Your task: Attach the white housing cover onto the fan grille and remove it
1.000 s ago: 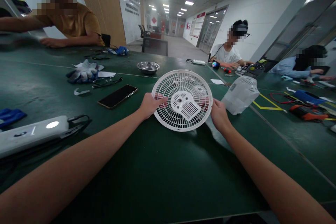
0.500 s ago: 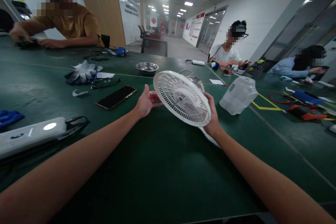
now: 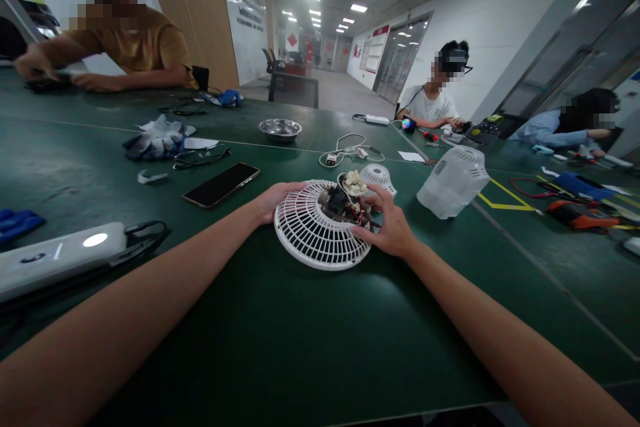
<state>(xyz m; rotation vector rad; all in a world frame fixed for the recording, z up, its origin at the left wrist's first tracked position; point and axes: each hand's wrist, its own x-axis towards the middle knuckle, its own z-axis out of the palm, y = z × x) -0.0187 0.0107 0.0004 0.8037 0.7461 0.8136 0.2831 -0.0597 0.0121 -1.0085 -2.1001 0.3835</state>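
Note:
A white round fan grille (image 3: pixel 320 243) lies low over the green table with its ribbed back facing up. On top of it sits the exposed fan motor (image 3: pixel 347 203), with wires and a cream-coloured part (image 3: pixel 354 183). My left hand (image 3: pixel 277 201) grips the grille's left rim, its fingertips partly hidden. My right hand (image 3: pixel 393 223) curls round the motor's right side, thumb in front and fingers behind. Just behind that hand is a white vented fan cover (image 3: pixel 379 178). A coiled white cable with a plug (image 3: pixel 331 159) rests beyond the grille.
To the right stands a translucent white plastic container (image 3: pixel 453 183). A phone (image 3: pixel 221 185), gloves (image 3: pixel 157 139) and a white power bank-like device (image 3: pixel 65 259) lie left. A metal bowl (image 3: pixel 280 129) sits farther back. Tools (image 3: pixel 583 213) lie far right. Several people sit around the table.
The grille has been turned over, from its inner face showing to its motor side up, and lowered to the table. My left hand has closed on its rim; my right has moved to the motor.

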